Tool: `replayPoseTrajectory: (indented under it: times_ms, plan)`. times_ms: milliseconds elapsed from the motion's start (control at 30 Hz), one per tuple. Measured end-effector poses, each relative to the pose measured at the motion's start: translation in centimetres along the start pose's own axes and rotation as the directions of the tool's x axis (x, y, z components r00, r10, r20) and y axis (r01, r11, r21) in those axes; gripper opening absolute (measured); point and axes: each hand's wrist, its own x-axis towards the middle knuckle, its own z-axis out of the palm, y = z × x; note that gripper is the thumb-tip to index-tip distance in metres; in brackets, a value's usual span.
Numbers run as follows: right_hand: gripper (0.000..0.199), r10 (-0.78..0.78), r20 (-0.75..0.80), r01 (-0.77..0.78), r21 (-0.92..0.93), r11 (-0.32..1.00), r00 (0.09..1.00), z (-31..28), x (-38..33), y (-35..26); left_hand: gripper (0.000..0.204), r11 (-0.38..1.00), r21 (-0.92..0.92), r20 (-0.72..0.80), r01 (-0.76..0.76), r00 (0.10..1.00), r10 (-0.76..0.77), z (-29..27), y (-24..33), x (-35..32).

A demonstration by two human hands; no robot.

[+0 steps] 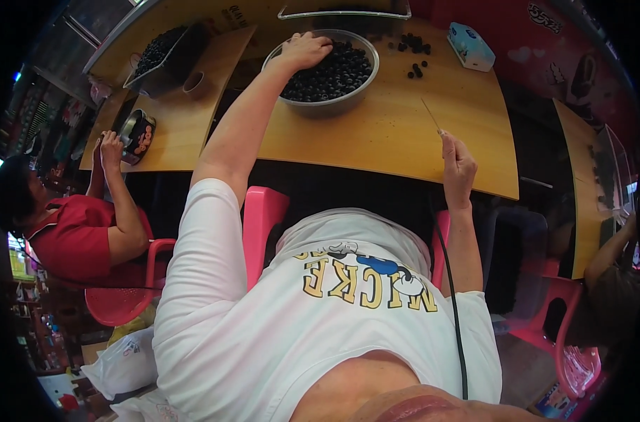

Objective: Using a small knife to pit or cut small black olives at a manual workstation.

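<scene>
Left hand (306, 49) curled loosely over dark berries (330, 74) in metal bowl (334, 105), grasp unclear. Right hand (458, 165) pinches thin skewer (431, 116); risk: tip pricking fingers, bowl nudged far.

We note a round metal bowl (322, 105) on the far side of the wooden table, filled with small dark berries (334, 74). To its right, near the table edge, a thin stick (430, 114) stands tilted, tip pointing far-left.

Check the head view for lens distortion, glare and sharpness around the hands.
Head view: strong fisheye bending of the table edge, black vignette at the corners; the left hand in the metal bowl and the right hand holding a thin stick are sharp; no strong glare.
</scene>
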Motion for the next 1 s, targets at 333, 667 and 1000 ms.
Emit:
replayPoseTrajectory:
  times_ms: [333, 667, 1000]
  plan:
    - [0.035, 0.003, 0.018, -0.003, -0.002, 1.0, 1.0, -0.1, 0.1, 0.4, 0.04, 0.907, -0.422, 0.111, -0.013, 0.992, 0.066, -4.6, 7.9, -6.2]
    - [0.036, -0.01, 0.048, 0.009, 0.009, 1.0, 0.999, 0.3, 0.0, 0.0, 0.034, 0.897, -0.397, -0.044, 0.194, 0.972, -0.23, -4.7, 0.5, -1.4]
    - [0.035, -0.044, 0.075, 0.046, -0.032, 0.998, 0.996, 0.0, 0.2, 0.3, 0.042, 0.949, -0.315, -0.033, 0.0, 0.999, -0.011, 0.0, 1.3, 1.1]
